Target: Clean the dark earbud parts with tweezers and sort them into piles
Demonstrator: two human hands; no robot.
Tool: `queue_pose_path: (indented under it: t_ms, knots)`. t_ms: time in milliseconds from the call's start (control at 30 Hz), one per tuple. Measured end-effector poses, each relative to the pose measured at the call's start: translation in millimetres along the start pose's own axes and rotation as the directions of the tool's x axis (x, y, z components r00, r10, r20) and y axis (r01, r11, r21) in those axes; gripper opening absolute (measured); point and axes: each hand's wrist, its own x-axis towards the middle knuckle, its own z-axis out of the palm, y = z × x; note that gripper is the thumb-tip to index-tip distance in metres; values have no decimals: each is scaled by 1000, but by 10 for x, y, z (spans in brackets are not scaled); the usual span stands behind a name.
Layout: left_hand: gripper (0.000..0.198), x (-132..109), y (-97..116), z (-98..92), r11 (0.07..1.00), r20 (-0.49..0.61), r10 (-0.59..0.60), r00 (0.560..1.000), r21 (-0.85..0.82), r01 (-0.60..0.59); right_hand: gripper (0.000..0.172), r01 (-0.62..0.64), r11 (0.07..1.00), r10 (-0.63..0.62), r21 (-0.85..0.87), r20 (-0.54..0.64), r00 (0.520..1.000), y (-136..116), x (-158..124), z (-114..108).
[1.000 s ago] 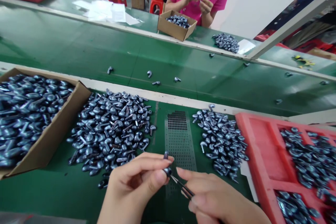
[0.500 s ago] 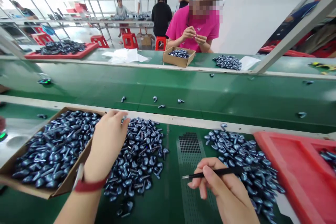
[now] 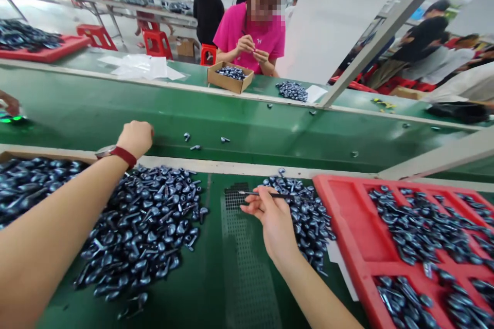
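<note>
My left hand (image 3: 136, 138), with a red-strapped watch (image 3: 121, 153) on the wrist, reaches over the green conveyor belt (image 3: 170, 108). Its fingers are curled and mostly hidden, so what they hold cannot be seen. Dark blue earbud pieces (image 3: 187, 136) lie on the belt just right of it. Below that arm spreads a large pile of earbud pieces (image 3: 154, 216). My right hand (image 3: 272, 216) grips black tweezers (image 3: 270, 195), tip pointing left over small black pads (image 3: 236, 197) on a perforated sheet (image 3: 250, 272). Another earbud pile (image 3: 309, 216) sits beside this hand.
A box of earbuds (image 3: 34, 180) stands at left. The red compartment tray (image 3: 339, 205) at right holds more. Across the belt, a person in pink (image 3: 250, 31) works behind a small carton (image 3: 227, 82). Another person's hand (image 3: 10, 104) shows at far left. A slanted metal post (image 3: 386, 36) rises at right.
My left hand has moved from above the pile out over the belt, its fingers now curled. My right hand has moved farther up the sheet with the tweezers. The view has swung right.
</note>
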Motion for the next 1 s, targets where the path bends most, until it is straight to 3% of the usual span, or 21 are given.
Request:
queue_pose_path:
  t_ms: [100,167,233,300,367,433,500,633,867,1000]
  knots:
    - [40,-169,306,36,997,150,20,988,-76,-9,18,28,999,-27,-47,22,999,105,226,91]
    - [33,-463,543,73,986,276,40,960,-167,7,18,44,996,-42,-83,21,999,178,339,115]
    - [26,-860,759,131,949,420,74,904,-309,66,18,56,992,-54,-115,19,998,241,405,108]
    - [20,-1267,916,231,748,586,61,808,-562,352,17,68,988,-65,-140,26,998,286,428,85]
    - [19,-1595,1002,384,530,681,34,732,-633,564,17,84,984,-79,-159,37,996,312,426,65]
    - [24,-1807,1030,569,349,727,-13,687,-640,684,17,100,980,-93,-172,48,995,323,416,57]
    - [25,-1917,1025,742,255,741,-57,669,-637,727,17,115,977,-107,-180,56,993,326,409,56]
    - [17,-1977,996,908,282,741,-103,663,-618,734,17,138,973,-127,-186,67,990,332,407,58]
    - [12,-1974,986,899,340,738,-121,664,-597,726,17,148,973,-137,-175,69,988,337,408,57]
    - [19,-1976,990,886,383,737,-107,667,-589,712,17,153,972,-141,-177,77,987,337,404,62]
